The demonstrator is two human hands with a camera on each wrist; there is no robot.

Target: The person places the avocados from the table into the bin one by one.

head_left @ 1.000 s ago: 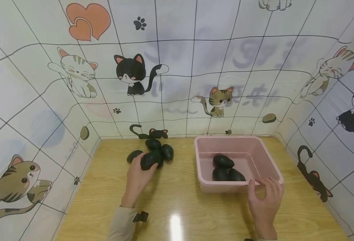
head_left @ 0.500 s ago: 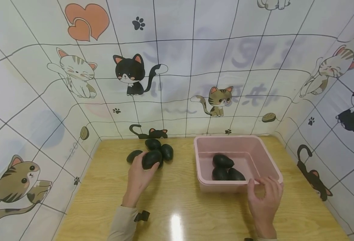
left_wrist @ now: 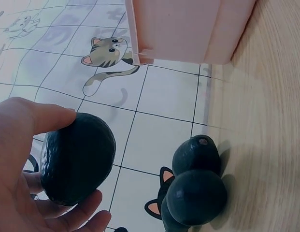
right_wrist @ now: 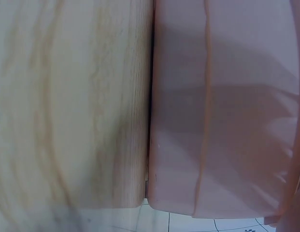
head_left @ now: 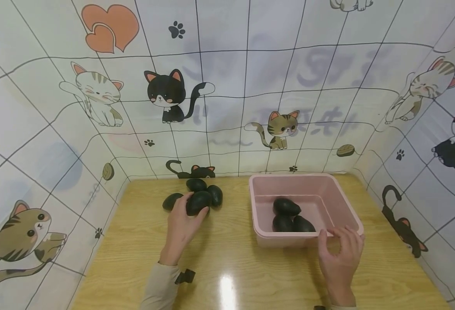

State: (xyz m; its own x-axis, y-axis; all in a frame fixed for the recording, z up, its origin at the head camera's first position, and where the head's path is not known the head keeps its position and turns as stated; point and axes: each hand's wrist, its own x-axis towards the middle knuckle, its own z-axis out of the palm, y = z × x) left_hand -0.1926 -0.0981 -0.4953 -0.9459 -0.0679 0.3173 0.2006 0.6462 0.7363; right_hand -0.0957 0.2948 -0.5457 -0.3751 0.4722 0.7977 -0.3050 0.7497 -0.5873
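In the head view my left hand (head_left: 182, 226) grips a dark green avocado (head_left: 199, 203), held up over the rest of the avocado pile. The left wrist view shows that avocado (left_wrist: 79, 159) between thumb and fingers. Behind and beside it on the table lie other avocados (head_left: 196, 185), partly covered by the hand and the held one. My right hand (head_left: 341, 260) holds the front rim of a pink plastic bin (head_left: 285, 241) near its right corner. Inside the bin, toward the left, rest three avocados (head_left: 287, 207).
The wooden table (head_left: 227, 258) runs back to a wall covering (head_left: 227, 107) printed with cats and grid lines, which also rises on both sides. The bin stands at the back right, apart from the avocado pile. A dark band (head_left: 185, 276) sits at the left sleeve.
My left hand has shifted a little to the right and away from me with the avocado in it. The right hand and the bin stay put.
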